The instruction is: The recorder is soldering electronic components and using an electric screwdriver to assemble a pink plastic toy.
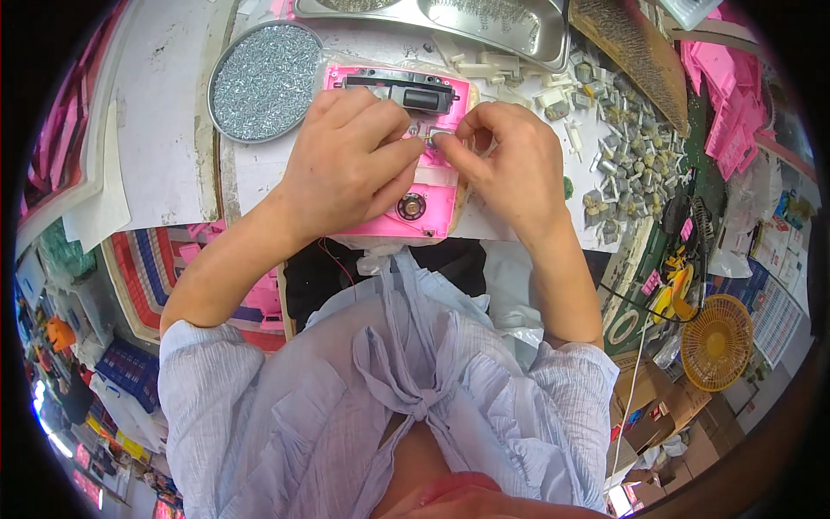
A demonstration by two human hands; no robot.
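Note:
A pink plastic housing [443, 206] lies open side up on the table in front of me. Across its far end sits a black plastic part [424, 99], and a small round speaker [411, 206] is fitted at the near end. My left hand [350, 160] is closed over the housing's left side, its bent fingertips near the middle; what they grip, if anything, is hidden. From the right, my right hand [512, 160] presses thumb and curled forefinger at a small pale part [437, 137] in the middle of the housing. The fingers partly cover that part.
Left of the housing stands a round metal dish [266, 82] full of small screws. A steel tray [546, 39] lies at the far edge. Many small motors [627, 177] and white plastic pieces [488, 67] spread to the right. Beyond are pink parts [731, 112] and a yellow basket [717, 342].

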